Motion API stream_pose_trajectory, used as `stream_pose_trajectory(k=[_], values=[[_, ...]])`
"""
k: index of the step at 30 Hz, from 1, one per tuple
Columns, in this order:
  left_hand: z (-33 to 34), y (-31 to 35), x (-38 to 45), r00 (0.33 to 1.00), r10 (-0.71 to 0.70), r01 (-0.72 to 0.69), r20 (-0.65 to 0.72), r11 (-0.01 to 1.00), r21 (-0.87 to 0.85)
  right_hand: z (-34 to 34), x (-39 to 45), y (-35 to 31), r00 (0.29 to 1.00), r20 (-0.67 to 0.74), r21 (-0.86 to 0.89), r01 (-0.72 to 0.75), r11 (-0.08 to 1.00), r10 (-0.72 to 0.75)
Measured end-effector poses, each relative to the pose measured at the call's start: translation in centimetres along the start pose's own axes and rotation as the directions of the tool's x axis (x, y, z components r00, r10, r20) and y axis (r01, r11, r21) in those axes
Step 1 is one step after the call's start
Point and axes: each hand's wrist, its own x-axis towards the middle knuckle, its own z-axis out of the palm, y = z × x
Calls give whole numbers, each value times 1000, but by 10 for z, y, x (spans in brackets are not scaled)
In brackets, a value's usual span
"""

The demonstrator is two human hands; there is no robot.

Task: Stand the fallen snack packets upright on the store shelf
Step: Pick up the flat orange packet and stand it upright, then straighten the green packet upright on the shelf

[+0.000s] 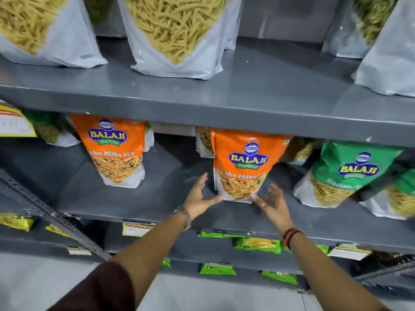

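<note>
An orange Balaji mix packet (242, 162) stands upright on the grey middle shelf (139, 198). My left hand (198, 196) is open just left of its base, thumb tip at the packet's lower left corner. My right hand (272, 203) is open just right of the base, fingers spread, thumb close to the lower right corner. Neither hand grips it. A second orange packet (116, 151) stands upright further left. A green Balaji packet (343, 173) stands at the right, leaning a little.
White see-through packets of yellow sticks (175, 30) stand on the upper shelf (247, 97). More packets sit behind the orange ones. Green and yellow packets (256, 244) lie on lower shelves. A yellow price tag (135, 228) hangs on the shelf edge. A slotted metal upright (45, 212) crosses at left.
</note>
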Motion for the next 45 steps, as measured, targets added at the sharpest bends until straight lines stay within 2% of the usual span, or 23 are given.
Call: stream_pose_trajectory(k=[2,4,9,21,29,32,36,42,45], values=[[14,10,10,1000,-4,4,18,1000,28,-3,9,-6,995,98,-11,26,1000,-24],[22,12,19,1000,0,0,2,998,62,-2,17,-9,988,131,-28,81,996,-77],[15,10,22,992,31,-12,-121,987,159,15,21,-7,996,67,-9,56,998,-55],[-49,-3,22,981,15,15,-193,988,154,86,26,-21,994,81,-89,81,993,-74],[-53,-6,18,979,39,-10,-198,989,145,89,24,-19,994,82,-69,79,994,-74],[-53,-14,9,966,26,14,-256,988,155,74,16,-8,998,28,4,54,999,-54],[-45,-22,-10,950,-88,126,-298,986,110,31,6,19,991,-84,-51,99,994,-103],[5,-19,-16,970,-170,184,-172,981,68,-58,-12,53,952,-274,-37,133,990,-138],[53,0,-17,987,-134,138,-87,990,42,-115,-12,70,931,-333,-19,150,989,-148]])
